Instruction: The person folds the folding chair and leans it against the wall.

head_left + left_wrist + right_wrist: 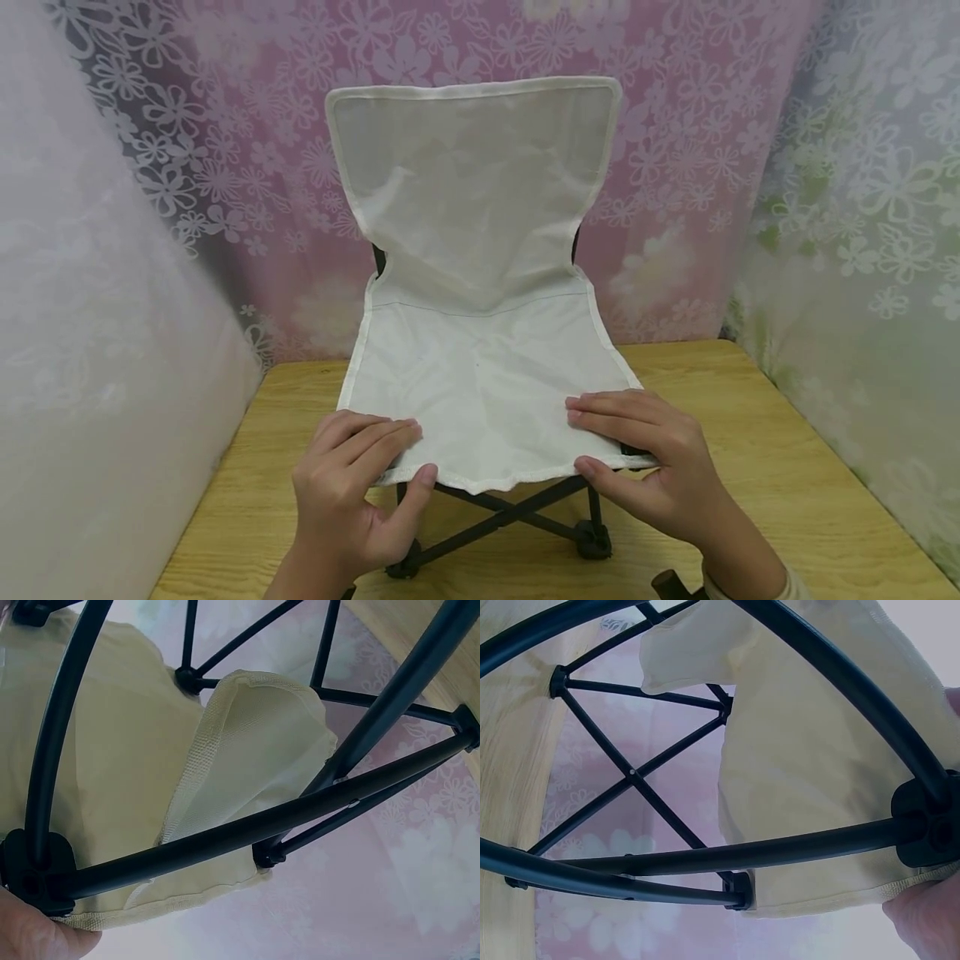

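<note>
A small folding chair (480, 350) with off-white fabric stands unfolded and upright, facing me. Its black crossed legs (501, 518) show below the seat. My left hand (356, 487) grips the front left seat corner, fingers over the fabric and thumb along the front edge. At the opposite front corner my right hand (648, 462) holds on in the same way. From beneath, the left wrist view shows the left thumb (45, 930) beside a black corner joint (36, 871). The right thumb (930, 915) sits below the matching joint (930, 821) in the right wrist view.
The chair is on a wood-grain table (750, 433). Flower-patterned curtains (675, 150) hang behind it and along both sides. A dark brown rod end (667, 585) pokes in at the bottom, near the right forearm.
</note>
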`<control>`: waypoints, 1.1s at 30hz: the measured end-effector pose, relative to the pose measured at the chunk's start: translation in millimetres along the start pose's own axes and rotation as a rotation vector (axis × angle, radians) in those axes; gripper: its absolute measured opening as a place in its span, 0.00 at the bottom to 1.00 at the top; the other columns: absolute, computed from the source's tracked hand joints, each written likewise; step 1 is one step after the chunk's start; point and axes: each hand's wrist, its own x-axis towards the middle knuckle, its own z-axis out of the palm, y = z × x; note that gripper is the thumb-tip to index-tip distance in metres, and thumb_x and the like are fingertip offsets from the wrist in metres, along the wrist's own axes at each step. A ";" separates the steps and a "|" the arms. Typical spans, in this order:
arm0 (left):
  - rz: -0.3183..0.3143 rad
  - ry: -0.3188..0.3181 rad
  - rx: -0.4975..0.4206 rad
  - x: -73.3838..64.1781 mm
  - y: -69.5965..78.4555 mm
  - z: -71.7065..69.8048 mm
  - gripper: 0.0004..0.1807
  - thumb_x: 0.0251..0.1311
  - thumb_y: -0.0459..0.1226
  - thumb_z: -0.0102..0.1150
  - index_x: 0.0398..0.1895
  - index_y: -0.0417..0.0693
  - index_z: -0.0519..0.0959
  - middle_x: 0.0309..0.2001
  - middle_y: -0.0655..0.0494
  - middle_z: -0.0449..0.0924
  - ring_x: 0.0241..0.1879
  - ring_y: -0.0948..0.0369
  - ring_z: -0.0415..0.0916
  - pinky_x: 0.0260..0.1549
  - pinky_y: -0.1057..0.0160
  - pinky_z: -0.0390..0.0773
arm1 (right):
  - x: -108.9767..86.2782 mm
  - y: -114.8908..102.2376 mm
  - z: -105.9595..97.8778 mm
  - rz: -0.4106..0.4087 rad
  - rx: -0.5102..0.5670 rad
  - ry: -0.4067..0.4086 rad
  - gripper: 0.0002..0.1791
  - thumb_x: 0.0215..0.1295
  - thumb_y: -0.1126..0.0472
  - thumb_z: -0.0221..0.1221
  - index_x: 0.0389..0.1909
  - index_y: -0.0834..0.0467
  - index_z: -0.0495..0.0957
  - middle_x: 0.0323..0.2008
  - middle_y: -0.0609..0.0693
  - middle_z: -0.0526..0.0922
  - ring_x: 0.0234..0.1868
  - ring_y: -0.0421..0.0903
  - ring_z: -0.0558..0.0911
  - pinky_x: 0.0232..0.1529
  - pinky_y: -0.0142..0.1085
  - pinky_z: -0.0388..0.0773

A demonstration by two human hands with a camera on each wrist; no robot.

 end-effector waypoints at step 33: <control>-0.036 0.028 -0.015 8.9 5.2 0.1 0.17 0.64 0.47 0.62 0.30 0.44 0.90 0.29 0.50 0.90 0.28 0.53 0.82 0.33 0.51 0.76 | 7.4 -7.6 2.1 0.008 -0.018 -0.017 0.18 0.67 0.52 0.73 0.50 0.61 0.90 0.52 0.55 0.92 0.56 0.46 0.88 0.65 0.27 0.76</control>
